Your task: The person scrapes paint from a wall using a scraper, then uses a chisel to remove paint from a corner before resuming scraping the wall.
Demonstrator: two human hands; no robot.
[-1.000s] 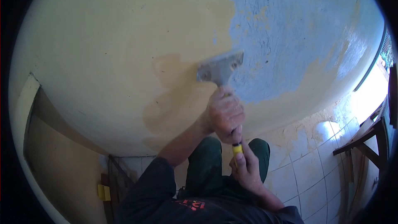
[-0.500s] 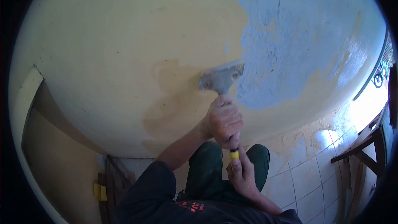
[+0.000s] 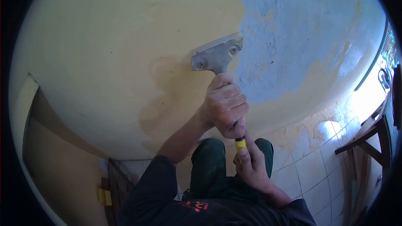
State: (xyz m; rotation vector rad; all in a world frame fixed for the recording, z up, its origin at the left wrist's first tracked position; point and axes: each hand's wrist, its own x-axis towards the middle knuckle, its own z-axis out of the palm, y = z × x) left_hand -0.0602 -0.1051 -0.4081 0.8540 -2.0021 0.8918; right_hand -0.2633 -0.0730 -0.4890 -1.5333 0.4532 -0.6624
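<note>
A wide-bladed paint scraper [image 3: 216,54] is held in both hands, its grey metal head pointing up and slightly tilted. My left hand [image 3: 226,106] wraps round the upper handle just under the head. Lower down, my right hand [image 3: 250,165] grips the yellow end of the handle, thumb laid along it. The blade overlaps the cream wall [image 3: 125,50], and its right corner is beside the ragged edge of a blue patch [image 3: 284,46]. Pale dust speckles both hands. Shadows of the scraper and arm fall on the wall to the left.
Flakes and dust lie on the white tiled floor [image 3: 316,169] at the wall's foot. A dark wooden frame [image 3: 368,146] stands at the right. On the left are a doorway edge [image 3: 30,96] and a yellow block [image 3: 104,197] by dark wood pieces. My knees [image 3: 209,159] are below the hands.
The scraper head has moved up the wall and slightly left, and looks larger. My left hand has risen a little with it; both hands keep their grip.
</note>
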